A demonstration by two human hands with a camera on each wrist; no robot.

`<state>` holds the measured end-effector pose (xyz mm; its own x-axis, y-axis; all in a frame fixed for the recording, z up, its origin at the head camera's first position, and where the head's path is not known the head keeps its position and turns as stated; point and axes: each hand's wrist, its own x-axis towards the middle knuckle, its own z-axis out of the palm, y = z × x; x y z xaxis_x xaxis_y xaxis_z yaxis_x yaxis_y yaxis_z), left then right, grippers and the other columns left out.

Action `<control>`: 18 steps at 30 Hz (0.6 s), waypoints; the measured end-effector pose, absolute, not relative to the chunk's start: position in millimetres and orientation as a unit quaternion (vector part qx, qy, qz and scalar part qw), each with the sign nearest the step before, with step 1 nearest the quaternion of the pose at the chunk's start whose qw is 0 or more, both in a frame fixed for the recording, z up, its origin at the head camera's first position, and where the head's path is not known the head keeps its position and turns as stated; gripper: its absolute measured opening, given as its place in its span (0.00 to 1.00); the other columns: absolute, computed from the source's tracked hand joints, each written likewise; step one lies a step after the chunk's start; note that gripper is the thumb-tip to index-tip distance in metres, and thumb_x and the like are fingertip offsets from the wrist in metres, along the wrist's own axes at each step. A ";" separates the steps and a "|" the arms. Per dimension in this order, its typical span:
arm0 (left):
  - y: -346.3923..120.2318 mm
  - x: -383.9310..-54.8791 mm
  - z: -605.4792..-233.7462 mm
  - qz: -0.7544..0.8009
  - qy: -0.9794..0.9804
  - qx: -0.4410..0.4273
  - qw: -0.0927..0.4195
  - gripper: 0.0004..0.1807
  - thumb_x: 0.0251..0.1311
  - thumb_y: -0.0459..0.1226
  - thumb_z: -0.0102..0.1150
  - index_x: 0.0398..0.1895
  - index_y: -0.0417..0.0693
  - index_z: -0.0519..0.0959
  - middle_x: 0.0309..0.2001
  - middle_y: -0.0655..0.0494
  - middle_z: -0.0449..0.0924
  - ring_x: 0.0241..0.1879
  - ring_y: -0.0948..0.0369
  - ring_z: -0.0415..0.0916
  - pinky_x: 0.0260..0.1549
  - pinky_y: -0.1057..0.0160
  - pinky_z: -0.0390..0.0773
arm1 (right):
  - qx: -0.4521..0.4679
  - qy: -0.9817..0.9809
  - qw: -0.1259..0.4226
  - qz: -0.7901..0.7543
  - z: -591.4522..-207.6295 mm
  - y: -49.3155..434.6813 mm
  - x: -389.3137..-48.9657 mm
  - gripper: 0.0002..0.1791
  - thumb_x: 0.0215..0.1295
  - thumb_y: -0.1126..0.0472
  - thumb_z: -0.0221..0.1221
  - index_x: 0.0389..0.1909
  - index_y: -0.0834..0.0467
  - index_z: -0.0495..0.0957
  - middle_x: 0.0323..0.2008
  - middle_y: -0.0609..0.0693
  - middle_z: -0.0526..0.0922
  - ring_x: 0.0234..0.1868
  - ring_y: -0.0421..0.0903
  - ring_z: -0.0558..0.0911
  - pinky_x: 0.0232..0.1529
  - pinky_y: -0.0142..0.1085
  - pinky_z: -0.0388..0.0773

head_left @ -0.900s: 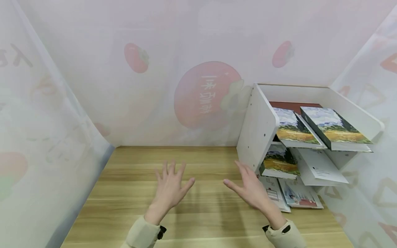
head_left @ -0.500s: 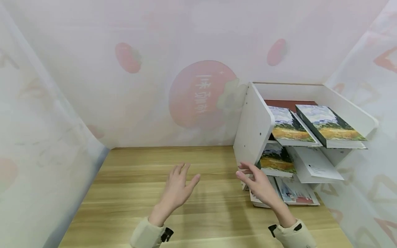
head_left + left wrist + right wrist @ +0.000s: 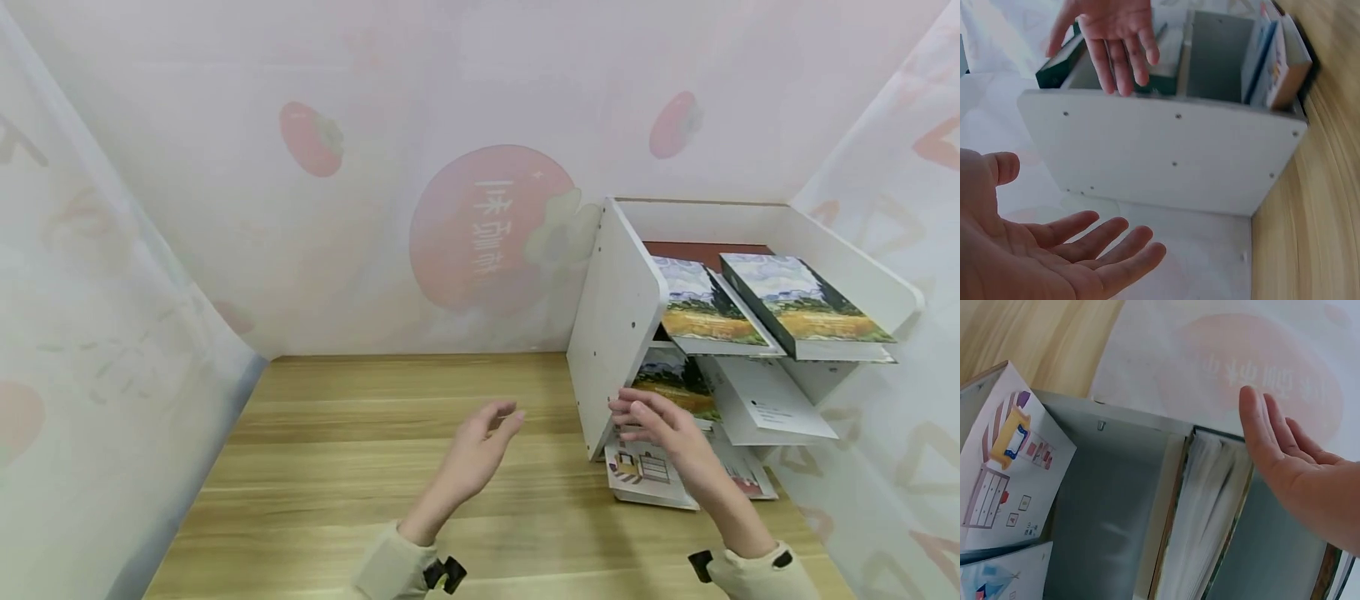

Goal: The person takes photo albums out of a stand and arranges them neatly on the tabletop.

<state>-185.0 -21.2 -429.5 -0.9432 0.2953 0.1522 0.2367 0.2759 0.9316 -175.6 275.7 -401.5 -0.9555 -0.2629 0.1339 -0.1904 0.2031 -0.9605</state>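
Note:
My right hand (image 3: 678, 442) hovers at the front left of a white shelf unit (image 3: 611, 333), holding nothing. In the head view it overlaps a landscape-covered book (image 3: 675, 371) on the middle level and a white picture book (image 3: 645, 475) on the bottom level. The right wrist view has this hand (image 3: 1297, 475) with extended fingers beside a thick book's page edges (image 3: 1200, 506). Over the table, left of the unit, my left hand (image 3: 468, 458) is held up with nothing in it. Its fingers (image 3: 1122, 262) are spread and gently bent in the left wrist view.
Two landscape-covered books, one on the left (image 3: 708, 308) and one on the right (image 3: 810, 300), jut from the top level. A white-covered book (image 3: 780, 400) sticks out below them. The wooden table (image 3: 375, 483) is enclosed by pale printed sheets (image 3: 300, 250).
Both hands have moved right, the right one from beside the unit to in front of its lower books. The left fingers have gone from spread to more bent. The view has shifted slightly.

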 end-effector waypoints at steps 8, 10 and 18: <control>4.2 -182.8 -410.5 0.700 0.694 0.136 0.102 0.32 0.71 0.55 0.50 0.64 0.38 0.72 0.57 0.46 0.77 0.56 0.53 0.75 0.54 0.51 0.78 | -0.163 0.713 0.078 -0.677 -389.7 302.5 -175.3 0.29 0.82 0.55 0.37 0.67 0.76 0.59 0.57 0.64 0.75 0.57 0.64 0.74 0.53 0.48 0.79; 10.9 -183.3 -407.0 0.711 0.682 0.132 0.108 0.32 0.71 0.54 0.51 0.63 0.37 0.72 0.56 0.46 0.77 0.55 0.52 0.76 0.53 0.52 0.79 | -0.170 0.693 0.095 -0.694 -387.7 308.9 -175.5 0.28 0.83 0.55 0.36 0.67 0.76 0.58 0.57 0.65 0.75 0.57 0.63 0.75 0.54 0.48 0.79; 37.8 -184.2 -396.8 0.760 0.621 0.125 0.148 0.29 0.70 0.50 0.55 0.60 0.32 0.74 0.53 0.46 0.80 0.53 0.48 0.78 0.50 0.55 0.81 | -0.170 0.586 0.163 -0.776 -379.0 331.9 -177.1 0.24 0.83 0.56 0.33 0.63 0.63 0.71 0.58 0.63 0.77 0.58 0.56 0.77 0.58 0.46 0.75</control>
